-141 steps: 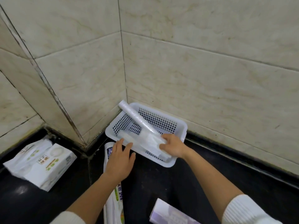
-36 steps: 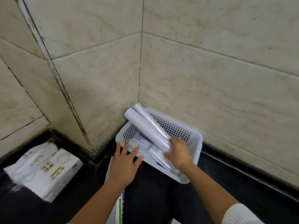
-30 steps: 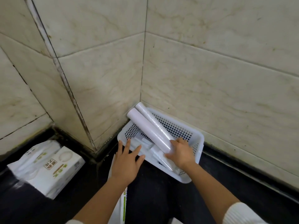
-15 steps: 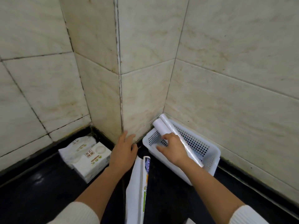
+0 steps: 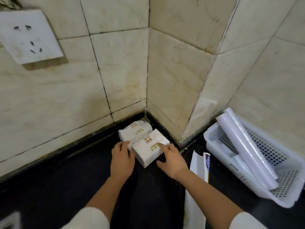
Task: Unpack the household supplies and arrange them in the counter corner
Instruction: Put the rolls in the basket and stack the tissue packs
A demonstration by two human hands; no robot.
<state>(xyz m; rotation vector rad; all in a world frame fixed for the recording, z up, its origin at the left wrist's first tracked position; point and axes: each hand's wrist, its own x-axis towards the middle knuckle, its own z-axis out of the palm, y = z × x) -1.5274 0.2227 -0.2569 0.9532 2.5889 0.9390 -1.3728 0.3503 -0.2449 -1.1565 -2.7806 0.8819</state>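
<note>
The nearer white plastic-wrapped tissue pack (image 5: 148, 150) is flanked by both open hands, left hand (image 5: 121, 160) and right hand (image 5: 171, 160), apparently for nudging cornerward. Nothing is gripped yet. The black table (image 5: 66, 179) carries a second white tissue pack (image 5: 134, 130) behind.

Two white tissue packs (image 5: 145, 139) lie flat in the corner.

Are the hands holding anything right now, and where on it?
Both hands are on the near tissue pack: left hand against its left side, right hand over its right end. Neither has closed around it.
</note>
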